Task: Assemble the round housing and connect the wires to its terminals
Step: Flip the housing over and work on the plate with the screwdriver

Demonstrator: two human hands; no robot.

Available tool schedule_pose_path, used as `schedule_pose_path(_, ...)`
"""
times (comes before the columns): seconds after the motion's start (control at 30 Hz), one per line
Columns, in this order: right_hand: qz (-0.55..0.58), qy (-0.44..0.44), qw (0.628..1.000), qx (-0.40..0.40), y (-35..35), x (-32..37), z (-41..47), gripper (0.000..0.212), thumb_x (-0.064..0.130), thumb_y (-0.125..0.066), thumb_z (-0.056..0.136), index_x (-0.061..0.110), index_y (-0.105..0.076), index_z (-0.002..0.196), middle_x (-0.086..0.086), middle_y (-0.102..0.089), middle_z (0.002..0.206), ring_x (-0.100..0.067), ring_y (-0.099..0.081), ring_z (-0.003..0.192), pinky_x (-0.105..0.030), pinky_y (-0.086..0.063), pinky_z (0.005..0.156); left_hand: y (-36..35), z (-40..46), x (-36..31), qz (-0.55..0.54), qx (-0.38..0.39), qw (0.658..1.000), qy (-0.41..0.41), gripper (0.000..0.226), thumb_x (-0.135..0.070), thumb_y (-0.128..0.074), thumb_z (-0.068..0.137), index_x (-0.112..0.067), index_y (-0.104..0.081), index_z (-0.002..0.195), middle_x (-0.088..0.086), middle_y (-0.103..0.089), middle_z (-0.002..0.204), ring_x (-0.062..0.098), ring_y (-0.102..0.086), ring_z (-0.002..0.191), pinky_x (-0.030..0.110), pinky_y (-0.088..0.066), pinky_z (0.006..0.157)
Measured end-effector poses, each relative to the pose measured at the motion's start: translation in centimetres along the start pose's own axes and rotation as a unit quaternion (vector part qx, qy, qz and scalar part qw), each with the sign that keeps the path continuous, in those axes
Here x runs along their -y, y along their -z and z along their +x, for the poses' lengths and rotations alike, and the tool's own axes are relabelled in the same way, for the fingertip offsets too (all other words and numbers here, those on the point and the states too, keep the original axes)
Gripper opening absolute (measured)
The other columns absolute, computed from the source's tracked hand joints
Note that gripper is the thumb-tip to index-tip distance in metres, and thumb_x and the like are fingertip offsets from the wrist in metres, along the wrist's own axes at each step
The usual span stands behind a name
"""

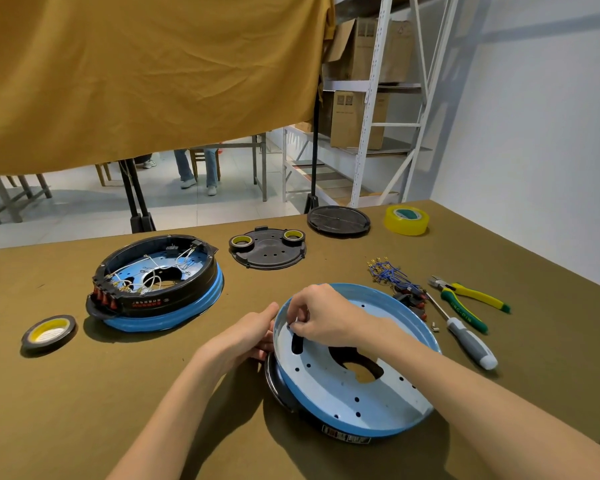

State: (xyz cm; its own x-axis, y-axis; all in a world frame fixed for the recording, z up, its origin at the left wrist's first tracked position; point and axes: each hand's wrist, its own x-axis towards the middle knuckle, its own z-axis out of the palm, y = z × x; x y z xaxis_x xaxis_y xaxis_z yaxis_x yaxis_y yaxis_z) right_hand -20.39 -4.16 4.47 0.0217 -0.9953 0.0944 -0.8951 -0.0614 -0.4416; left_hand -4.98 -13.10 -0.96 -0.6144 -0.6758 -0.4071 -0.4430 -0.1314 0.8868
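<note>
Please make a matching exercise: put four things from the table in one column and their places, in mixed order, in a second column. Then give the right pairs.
Things:
1. yellow tape roll
2. screwdriver
3. wired housing
4. black tape roll

Places:
A. left front, alone on the cloth
B. far right corner
C. right of the blue dish under the hands, beside the pliers
D. left of the hands, with white wires inside

Pairs: 1-B, 2-C, 3-D, 4-A

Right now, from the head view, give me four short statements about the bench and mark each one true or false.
1. The right hand pinches a small dark part inside the blue housing. True.
2. The screwdriver is in the left hand. False: it lies on the table; that hand touches the housing's rim.
3. The wired housing sits left of it. True.
4. The yellow tape roll rests inside the blue housing. False: it stands at the far table edge.
</note>
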Motion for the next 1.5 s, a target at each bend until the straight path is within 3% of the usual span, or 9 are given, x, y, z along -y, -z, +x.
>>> schedule_pose_path(0.17,-0.004,0.002,1.0,-0.007,0.1,0.1,0.3,0.015,0.014,-0.066,0.089,0.016,-0.079,0.095,0.001,-0.07,0.082,-0.012,-0.061,0.075,-0.026,-0.049,0.065,-0.1,-0.1,0.1,-0.002,-0.011,1.0,-0.004,0.064,-0.055,-0.027,0.109,-0.009,-0.069,0.096,0.0,-0.063,0.068,0.017,-0.058,0.073,0.027,-0.048,0.068)
schedule_pose_path(0.47,-0.013,-0.031,0.999,0.012,-0.1,0.3,0.4,0.018,0.036,-0.069,0.094,0.018,-0.073,0.091,0.005,-0.065,0.08,-0.009,-0.059,0.073,-0.022,-0.041,0.059,-0.2,-0.1,0.1,0.019,-0.022,0.999,-0.012,0.063,-0.054,-0.028,0.109,-0.009,-0.073,0.108,0.006,-0.07,0.082,0.02,-0.064,0.083,0.029,-0.052,0.076)
schedule_pose_path(0.57,-0.007,-0.035,0.999,0.032,0.4,0.4,0.2,0.015,0.033,-0.07,0.093,0.019,-0.072,0.099,0.005,-0.065,0.087,-0.011,-0.059,0.079,-0.023,-0.042,0.061,-0.3,0.1,0.0,0.021,-0.026,0.999,-0.009,0.065,-0.053,-0.03,0.109,-0.005,-0.073,0.112,0.011,-0.067,0.091,0.024,-0.061,0.089,0.032,-0.051,0.08)
schedule_pose_path(0.83,-0.03,-0.041,0.998,0.026,0.2,0.7,0.1,0.015,0.037,-0.067,0.094,0.022,-0.068,0.096,0.009,-0.059,0.084,-0.014,-0.058,0.081,-0.027,-0.041,0.064,-0.2,0.3,0.0,0.03,-0.026,0.999,-0.004,0.064,-0.056,-0.033,0.107,-0.005,-0.072,0.106,0.01,-0.065,0.089,0.023,-0.061,0.087,0.031,-0.051,0.076)
schedule_pose_path(1.03,-0.025,-0.025,0.999,-0.023,-0.7,0.1,-0.2,0.017,0.043,-0.067,0.093,0.028,-0.064,0.087,0.014,-0.056,0.079,-0.01,-0.055,0.077,-0.029,-0.037,0.065,-0.4,0.3,-0.4,0.042,-0.024,0.999,0.0,0.058,-0.054,-0.034,0.108,-0.008,-0.068,0.101,0.01,-0.059,0.089,0.023,-0.055,0.082,0.025,-0.047,0.063)
schedule_pose_path(1.17,0.002,-0.015,1.0,-0.021,-0.5,0.0,-0.5,0.01,0.035,-0.068,0.092,0.025,-0.07,0.094,0.011,-0.059,0.08,-0.01,-0.055,0.076,-0.028,-0.039,0.064,-0.3,0.0,-0.4,0.041,-0.026,0.999,-0.004,0.056,-0.054,-0.034,0.108,-0.011,-0.067,0.095,0.009,-0.057,0.084,0.019,-0.053,0.073,0.022,-0.046,0.056)
schedule_pose_path(1.33,-0.055,-0.025,0.998,-0.031,-0.7,0.3,-0.4,0.022,0.043,-0.064,0.096,0.022,-0.068,0.094,0.005,-0.066,0.088,-0.017,-0.06,0.084,-0.03,-0.038,0.072,-0.3,-0.1,-0.3,0.028,-0.025,0.999,-0.002,0.06,-0.054,-0.032,0.108,-0.008,-0.069,0.098,0.008,-0.059,0.082,0.021,-0.055,0.075,0.026,-0.047,0.065)
schedule_pose_path(1.4,-0.017,-0.027,0.999,-0.015,-0.4,0.1,-0.5,0.016,0.039,-0.067,0.094,0.025,-0.068,0.1,0.009,-0.062,0.087,-0.013,-0.059,0.082,-0.029,-0.04,0.069,-0.3,-0.3,-0.4,0.03,-0.022,0.999,-0.004,0.064,-0.055,-0.032,0.108,-0.004,-0.071,0.108,0.011,-0.061,0.087,0.024,-0.057,0.082,0.03,-0.048,0.071)
schedule_pose_path(1.5,-0.019,-0.03,0.999,-0.015,-0.6,0.2,-0.6,0.009,0.036,-0.066,0.094,0.027,-0.067,0.095,0.008,-0.063,0.086,-0.015,-0.061,0.083,-0.03,-0.044,0.069,-0.3,-0.6,-0.5,0.029,-0.022,0.999,-0.008,0.061,-0.053,-0.033,0.108,-0.005,-0.07,0.104,0.011,-0.06,0.087,0.024,-0.055,0.083,0.029,-0.048,0.069)
